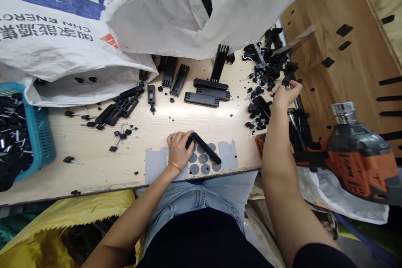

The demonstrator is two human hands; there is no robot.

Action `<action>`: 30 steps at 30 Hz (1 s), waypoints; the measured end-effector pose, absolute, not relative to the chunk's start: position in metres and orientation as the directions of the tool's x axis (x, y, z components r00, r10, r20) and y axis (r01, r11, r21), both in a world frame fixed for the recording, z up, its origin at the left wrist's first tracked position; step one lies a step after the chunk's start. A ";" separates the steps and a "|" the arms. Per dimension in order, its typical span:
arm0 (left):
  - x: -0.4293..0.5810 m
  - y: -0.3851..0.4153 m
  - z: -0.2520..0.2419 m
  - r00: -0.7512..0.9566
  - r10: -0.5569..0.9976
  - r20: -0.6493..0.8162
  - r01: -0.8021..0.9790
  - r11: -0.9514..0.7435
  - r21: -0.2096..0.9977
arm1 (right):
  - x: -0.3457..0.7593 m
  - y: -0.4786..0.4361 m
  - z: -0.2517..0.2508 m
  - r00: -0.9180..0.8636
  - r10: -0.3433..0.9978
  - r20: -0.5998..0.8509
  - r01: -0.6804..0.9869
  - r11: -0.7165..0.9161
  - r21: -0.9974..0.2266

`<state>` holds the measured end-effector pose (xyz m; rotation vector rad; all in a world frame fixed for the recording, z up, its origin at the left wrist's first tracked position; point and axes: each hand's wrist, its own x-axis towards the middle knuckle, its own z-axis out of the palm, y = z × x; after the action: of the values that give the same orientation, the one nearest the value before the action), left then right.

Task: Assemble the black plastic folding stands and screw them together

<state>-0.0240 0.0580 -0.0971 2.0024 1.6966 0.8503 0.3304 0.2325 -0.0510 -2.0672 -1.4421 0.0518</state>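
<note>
My left hand rests at the near edge of the wooden table, fingers closed round one end of a long black plastic bar. The bar lies slanted over a grey sheet with round grey pads. My right hand reaches out to the far right, fingers pinched on a small black part at the edge of a heap of black screws and fittings.
Flat black slotted bars lie mid-table, more black strips to the left. A blue basket of black parts stands at the left edge. Large white woven sacks cover the back. An orange power drill lies right of the table.
</note>
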 end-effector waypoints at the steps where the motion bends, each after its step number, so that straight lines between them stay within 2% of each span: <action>1: -0.024 0.058 -0.097 0.083 0.979 0.185 0.752 -0.183 0.633 | 0.321 0.218 -0.048 0.430 0.848 0.310 0.813 -0.215 -0.541; 3: -0.025 0.057 -0.094 0.061 0.989 0.132 0.780 -0.130 0.612 | 0.299 0.180 -0.040 0.475 0.831 0.288 0.735 -0.195 -0.649; 5: -0.031 0.054 -0.090 0.007 0.998 0.064 0.816 -0.043 0.576 | 0.278 0.140 -0.027 0.333 0.918 0.217 0.643 -0.052 -0.764; 6: -0.036 0.052 -0.088 -0.032 0.999 0.030 0.833 0.010 0.554 | 0.270 0.123 -0.021 0.227 0.956 0.184 0.631 0.000 -0.776; 8: -0.048 0.046 -0.081 -0.115 0.993 -0.031 0.862 0.115 0.494 | 0.261 0.099 -0.010 -0.059 0.996 0.067 0.640 0.089 -0.763; 10: -0.061 0.040 -0.072 -0.156 0.986 -0.054 0.893 0.165 0.419 | 0.259 0.090 -0.005 -0.357 0.930 -0.086 0.661 0.187 -0.727; 12: -0.070 0.037 -0.062 -0.071 0.997 -0.025 0.928 0.075 0.364 | 0.258 0.091 -0.007 -0.510 0.843 -0.170 0.698 0.290 -0.654; 14: -0.071 0.038 -0.053 0.178 0.984 0.008 0.923 -0.170 0.344 | 0.253 0.093 -0.010 -0.462 0.877 -0.134 0.788 0.337 -0.515; 16: -0.067 0.045 -0.049 0.419 0.908 0.009 0.849 -0.395 0.351 | 0.242 0.090 -0.012 -0.293 0.954 -0.055 0.870 0.242 -0.430; 17: -0.063 0.050 -0.048 0.485 0.874 -0.009 0.817 -0.450 0.360 | 0.234 0.087 -0.013 -0.199 0.978 -0.056 0.881 0.154 -0.447; 20: -0.054 0.066 -0.049 0.492 0.866 -0.093 0.821 -0.426 0.381 | 0.206 0.073 -0.019 -0.027 0.967 -0.253 0.811 -0.127 -0.572; 22: -0.052 0.073 -0.049 0.450 0.882 -0.142 0.851 -0.375 0.369 | 0.189 0.069 -0.026 0.001 0.930 -0.367 0.787 -0.227 -0.574; 26: -0.057 0.074 -0.048 0.441 0.885 -0.152 0.858 -0.366 0.361 | 0.171 0.072 -0.035 0.090 0.909 -0.407 0.822 -0.298 -0.486; 30: -0.050 0.072 -0.053 0.573 0.819 0.017 0.733 -0.522 0.436 | 0.165 0.082 -0.032 0.202 0.915 -0.349 0.892 -0.319 -0.320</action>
<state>-0.0496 0.0716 -0.0526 2.4264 1.2572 0.3095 0.1651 0.0819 -0.0316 -2.3982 -1.8054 0.7522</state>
